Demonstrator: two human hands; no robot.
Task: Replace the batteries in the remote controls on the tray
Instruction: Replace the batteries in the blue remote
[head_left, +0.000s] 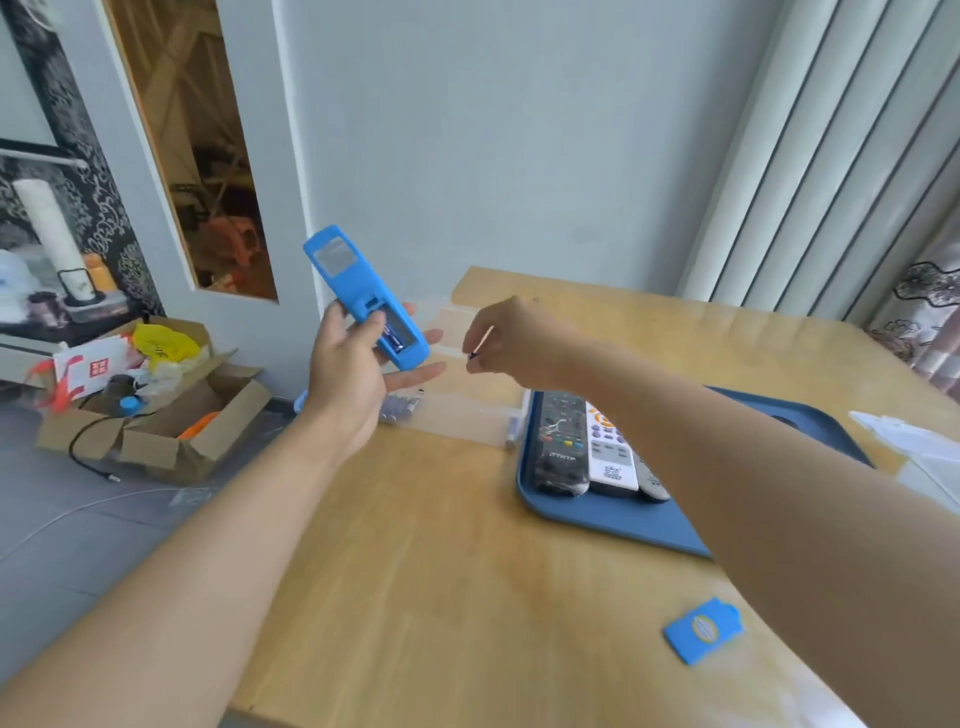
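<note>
My left hand (347, 364) holds a blue remote control (358, 291) back side up, above the table's left edge. Its battery compartment (396, 335) is uncovered and one battery shows inside. My right hand (511, 335) hovers just right of it, fingers pinched on a small battery (474, 355) of which only the dark tip shows. The blue battery cover (702, 630) lies on the table near the front right. A blue tray (613, 514) holds a black remote (558, 441), a white remote (610, 452) and a grey one (652, 483), partly hidden by my right forearm.
A clear plastic box (457, 415) with several batteries sits on the wooden table (441, 571) left of the tray. White papers (914, 447) lie at the right edge. An open cardboard box (156, 410) with clutter stands on the floor to the left.
</note>
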